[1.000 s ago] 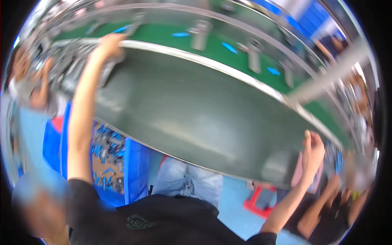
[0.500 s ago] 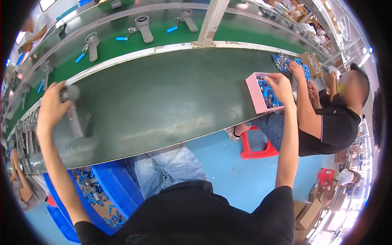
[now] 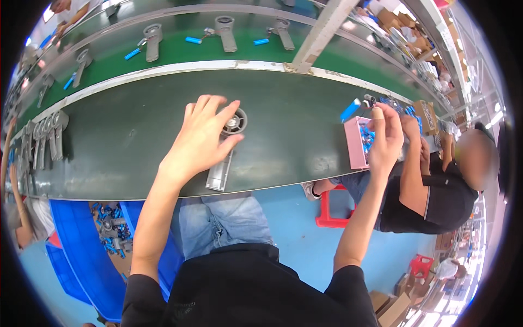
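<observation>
A grey handheld fan housing with a round head and a flat handle lies on the dark green table in front of me. My left hand is over its head, fingers spread, partly covering it; whether the fingertips touch it I cannot tell. My right hand pinches a small dark and metal part with a blue cylindrical battery hanging off to its left. Just beneath is a pink box filled with more blue batteries and small parts, partly hidden by my right hand.
Several grey housings stand in a row at the table's left end. Beyond a white rail, a green conveyor carries housings with blue batteries. Blue bins sit below the left edge. A co-worker sits at the right beside a red stool.
My left hand has brought the housing from the far left to the middle of the table, and its fingers have spread. My right hand has lifted a battery with its part from the pink box.
</observation>
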### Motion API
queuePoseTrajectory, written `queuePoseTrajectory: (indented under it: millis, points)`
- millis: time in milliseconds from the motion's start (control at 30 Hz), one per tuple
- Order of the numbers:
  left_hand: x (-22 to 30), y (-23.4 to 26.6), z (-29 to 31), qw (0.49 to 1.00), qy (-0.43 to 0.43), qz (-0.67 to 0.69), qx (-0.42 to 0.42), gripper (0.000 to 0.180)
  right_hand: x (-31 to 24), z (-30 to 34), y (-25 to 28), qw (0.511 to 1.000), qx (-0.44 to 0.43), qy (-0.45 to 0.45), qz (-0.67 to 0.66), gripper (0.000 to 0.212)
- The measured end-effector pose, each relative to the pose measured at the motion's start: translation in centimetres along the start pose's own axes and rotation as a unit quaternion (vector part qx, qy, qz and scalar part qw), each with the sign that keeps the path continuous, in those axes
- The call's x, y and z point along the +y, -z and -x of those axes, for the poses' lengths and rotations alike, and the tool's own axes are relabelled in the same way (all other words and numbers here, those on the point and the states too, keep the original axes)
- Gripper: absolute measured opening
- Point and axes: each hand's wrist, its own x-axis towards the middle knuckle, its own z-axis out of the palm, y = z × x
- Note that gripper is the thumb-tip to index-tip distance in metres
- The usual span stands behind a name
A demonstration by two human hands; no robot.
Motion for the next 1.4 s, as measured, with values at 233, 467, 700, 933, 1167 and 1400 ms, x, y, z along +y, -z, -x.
queuePoseTrajectory:
  millis: [233, 467, 700, 933, 1167, 1400]
  points:
    - [2.5, 0.6, 0.7, 0.868, 0.022, 0.482, 0.118, 0.039, -4.1, 7.5, -12.3, 0.919, -0.200, -0.056, -0.336, 0.019]
    - [0.4, 2.1, 4.7, 0.755, 0.213, 0.607, 0.125, 0.018, -3.9, 9.0, -14.7, 0.953, -0.277, 0.029, -0.114, 0.014]
    - [1.1, 1.2, 6.1, 0.997, 0.055, 0.046, 0.009, 0.014, -2.6, 10.1, -14.4, 0.943, -0.326, -0.022, -0.055, 0.014]
    - [0.4, -0.9, 5.7, 0.993, 0.074, 0.074, 0.047, 0.011, -1.6, 10.8, -16.1, 0.947, -0.314, 0.050, -0.048, 0.015]
    - [0.1, -0.9, 5.8, 0.959, 0.160, 0.223, 0.069, 0.007, -1.4, 11.7, -17.1, 0.956, -0.284, 0.014, -0.073, 0.013]
    - [0.9, 0.3, 5.5, 0.961, 0.174, 0.212, 0.034, 0.021, -1.0, 12.1, -17.2, 0.954, -0.248, -0.062, -0.157, 0.011]
